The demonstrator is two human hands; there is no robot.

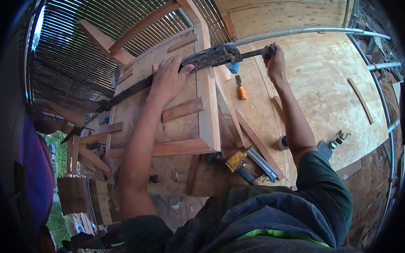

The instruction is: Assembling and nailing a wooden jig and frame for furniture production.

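One long, dark metal bar clamp (213,57) lies across the pale rectangular wooden frame (207,113); the left hand (167,78) curls around its bar, the right hand (275,62) grips its threaded screw's (252,53) end. Even turns with the bar square should serve best.

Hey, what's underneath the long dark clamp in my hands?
Below the clamp are the wooden frame and its inset panel, with the plywood surface under the screw end. Whatever lies directly beneath the bar or your left hand is covered.
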